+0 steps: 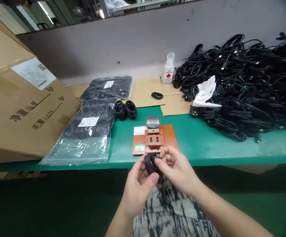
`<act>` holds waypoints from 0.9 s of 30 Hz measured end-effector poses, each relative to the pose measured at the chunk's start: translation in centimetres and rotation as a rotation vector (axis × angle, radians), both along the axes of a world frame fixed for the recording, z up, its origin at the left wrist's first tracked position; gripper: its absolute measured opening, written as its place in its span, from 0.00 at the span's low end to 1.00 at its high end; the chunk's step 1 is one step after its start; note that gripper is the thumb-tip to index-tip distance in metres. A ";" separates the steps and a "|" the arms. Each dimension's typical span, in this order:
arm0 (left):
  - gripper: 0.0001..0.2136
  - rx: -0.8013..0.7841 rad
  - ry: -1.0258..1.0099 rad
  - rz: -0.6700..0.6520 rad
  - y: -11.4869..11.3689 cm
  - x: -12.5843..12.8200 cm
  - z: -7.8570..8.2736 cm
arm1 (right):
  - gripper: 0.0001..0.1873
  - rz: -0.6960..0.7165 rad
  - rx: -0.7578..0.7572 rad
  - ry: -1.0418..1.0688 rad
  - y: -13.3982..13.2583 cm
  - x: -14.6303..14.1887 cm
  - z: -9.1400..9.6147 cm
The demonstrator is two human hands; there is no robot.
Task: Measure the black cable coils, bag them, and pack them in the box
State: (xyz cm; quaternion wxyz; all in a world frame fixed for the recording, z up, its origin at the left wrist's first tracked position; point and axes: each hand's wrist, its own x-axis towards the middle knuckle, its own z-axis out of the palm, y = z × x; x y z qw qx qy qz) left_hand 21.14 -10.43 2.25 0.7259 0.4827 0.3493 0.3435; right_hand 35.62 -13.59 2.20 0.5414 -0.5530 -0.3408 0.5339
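Observation:
My left hand (140, 187) is closed around a coiled black cable (150, 164), just off the table's front edge. At the coil's right side my right hand (176, 168) pinches the cable's end, where a small metal plug shows between thumb and fingers. Right behind both hands sits a reddish-brown measuring fixture (154, 141) on a base plate. Its round digital gauge (153, 122) reads zeros. Parts of the coil are hidden by my fingers.
A large heap of black cables (246, 85) covers the right, with a white cloth (204, 93) on it. A white bottle (169, 69) stands by the wall. Bagged coils (88, 121), two upright coils (125, 110), one flat coil (157, 95) and a carton (26, 98) lie left and behind.

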 end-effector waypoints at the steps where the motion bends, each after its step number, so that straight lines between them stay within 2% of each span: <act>1: 0.20 0.004 -0.010 -0.030 0.2 -0.1 0.1 | 0.12 -0.007 0.010 0.008 0.0 0.0 0.1; 5: 0.22 -0.005 -0.080 -0.095 0.6 -0.2 0.2 | 0.15 0.024 0.001 0.028 0.1 0.0 0.7; 9: 0.22 0.008 -0.047 0.009 0.3 0.3 0.2 | 0.21 -0.003 -0.029 0.068 0.5 0.1 0.9; 14: 0.23 0.006 -0.009 0.099 -0.1 0.7 0.1 | 0.18 -0.063 -0.046 0.016 0.6 -0.1 0.4; 16: 0.23 -0.016 -0.008 0.093 -0.1 0.6 0.1 | 0.13 -0.095 0.042 -0.104 0.5 0.0 0.2; 18: 0.23 -0.026 -0.015 0.079 0.2 0.3 0.1 | 0.07 -0.084 0.224 -0.320 0.3 0.5 -0.2; 22: 0.21 -0.023 -0.047 -0.034 0.9 -0.3 0.1 | 0.09 0.110 0.617 -0.775 0.6 2.3 -1.2; 24: 0.19 -0.012 -0.046 -0.082 1.2 -0.3 0.0 | 0.12 0.179 0.690 -0.874 0.9 3.2 -1.7; 27: 0.18 0.013 -0.051 -0.053 1.5 -0.2 0.0 | 0.17 0.206 0.715 -0.952 1.3 3.8 -2.5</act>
